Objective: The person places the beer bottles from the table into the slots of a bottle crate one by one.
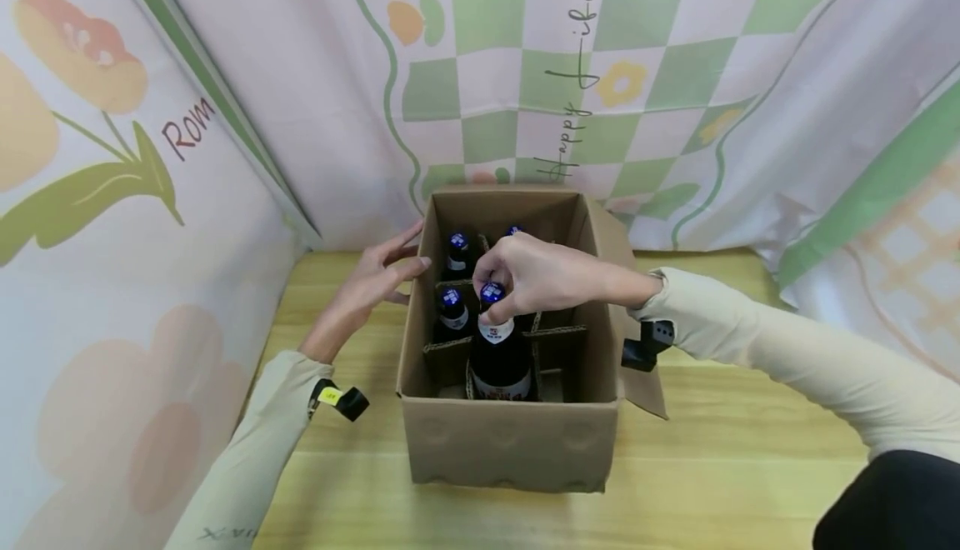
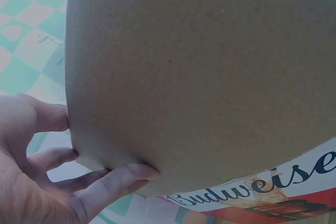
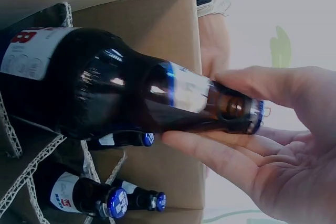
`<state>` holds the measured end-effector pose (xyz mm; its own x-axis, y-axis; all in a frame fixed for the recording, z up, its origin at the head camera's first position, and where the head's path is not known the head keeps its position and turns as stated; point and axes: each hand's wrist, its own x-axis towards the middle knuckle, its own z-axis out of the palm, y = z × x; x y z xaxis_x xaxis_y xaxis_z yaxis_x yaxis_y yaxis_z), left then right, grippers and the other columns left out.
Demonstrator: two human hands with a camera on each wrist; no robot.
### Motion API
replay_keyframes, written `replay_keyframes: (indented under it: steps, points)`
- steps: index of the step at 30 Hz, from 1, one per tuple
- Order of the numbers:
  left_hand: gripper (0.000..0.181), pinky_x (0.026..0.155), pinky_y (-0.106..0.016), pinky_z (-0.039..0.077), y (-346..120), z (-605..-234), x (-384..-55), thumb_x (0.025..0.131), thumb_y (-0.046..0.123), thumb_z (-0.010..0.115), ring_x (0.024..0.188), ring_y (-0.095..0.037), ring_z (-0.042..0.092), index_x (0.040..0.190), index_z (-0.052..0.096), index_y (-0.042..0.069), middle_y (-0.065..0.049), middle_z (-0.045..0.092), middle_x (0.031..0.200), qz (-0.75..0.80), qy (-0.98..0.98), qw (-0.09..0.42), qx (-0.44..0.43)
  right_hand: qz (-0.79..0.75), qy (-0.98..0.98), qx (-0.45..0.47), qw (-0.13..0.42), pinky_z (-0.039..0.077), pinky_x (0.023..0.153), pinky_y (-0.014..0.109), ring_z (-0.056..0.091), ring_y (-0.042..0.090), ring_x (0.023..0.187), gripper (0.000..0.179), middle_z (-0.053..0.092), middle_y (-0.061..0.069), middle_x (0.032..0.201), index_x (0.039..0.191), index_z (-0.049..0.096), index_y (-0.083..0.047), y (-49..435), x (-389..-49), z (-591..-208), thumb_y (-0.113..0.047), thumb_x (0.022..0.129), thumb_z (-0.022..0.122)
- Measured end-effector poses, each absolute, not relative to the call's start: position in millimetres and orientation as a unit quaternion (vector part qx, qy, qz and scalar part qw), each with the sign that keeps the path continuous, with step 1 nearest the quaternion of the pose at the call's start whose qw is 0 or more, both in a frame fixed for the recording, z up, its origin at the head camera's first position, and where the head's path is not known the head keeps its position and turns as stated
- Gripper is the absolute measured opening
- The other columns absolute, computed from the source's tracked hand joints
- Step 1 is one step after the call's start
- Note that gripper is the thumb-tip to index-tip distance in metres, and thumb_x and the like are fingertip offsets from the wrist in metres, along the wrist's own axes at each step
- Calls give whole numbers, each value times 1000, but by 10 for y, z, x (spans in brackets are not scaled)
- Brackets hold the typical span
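A brown cardboard box [image 1: 510, 450] stands with its top open, split into cells by cardboard dividers [image 1: 558, 337]. My right hand [image 1: 543, 271] pinches the neck of a dark beer bottle [image 1: 500, 362] between thumb and fingers. That bottle, blue-capped and white-labelled, is upright in the front middle cell and rises higher than its neighbours; its base is hidden. My left hand [image 1: 372, 277] touches the outer left wall of the box, fingers spread, as the left wrist view also shows. Several other bottles [image 3: 79, 195] with blue caps sit in the box, two along its left side.
A box flap [image 1: 645, 387] folds outward on the right, below my right forearm. The box rests on a light wood-grain table [image 1: 735, 467]. Patterned cloth [image 1: 487, 75] hangs behind, and more cloth [image 1: 150, 325] stands at the left.
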<state>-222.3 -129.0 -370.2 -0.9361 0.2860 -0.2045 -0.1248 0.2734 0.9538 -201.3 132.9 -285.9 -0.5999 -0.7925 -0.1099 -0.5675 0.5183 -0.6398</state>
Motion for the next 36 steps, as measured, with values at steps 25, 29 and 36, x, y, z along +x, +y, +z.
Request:
replay_keyframes:
  steps: [25, 29, 36]
  points:
    - [71, 93, -52, 62, -1268, -3709, -2227, 103, 27, 63, 141, -41, 51, 165, 29, 36, -17, 33, 168, 603, 775, 178, 63, -112, 817, -474, 309, 40, 55, 17, 42, 3, 59, 20, 58, -5, 74, 76, 67, -6, 1124, -1900, -3255, 3, 75, 85]
    - [71, 93, -52, 62, -1270, -3703, -2217, 103, 27, 63, 140, -42, 51, 166, 30, 35, -18, 34, 168, 604, 775, 175, 60, -94, 813, -467, 335, 40, 54, 17, 45, 5, 60, 20, 62, -4, 76, 77, 67, -6, 1065, -1870, -3281, 5, 76, 84]
    - [72, 95, -53, 61, -1291, -3701, -2214, 103, 26, 63, 140, -42, 52, 166, 29, 35, -19, 34, 167, 604, 776, 176, 56, -88, 820, -437, 359, 45, 57, 17, 49, 5, 61, 17, 63, -6, 69, 91, 74, -6, 1057, -1887, -3213, -8, 82, 88]
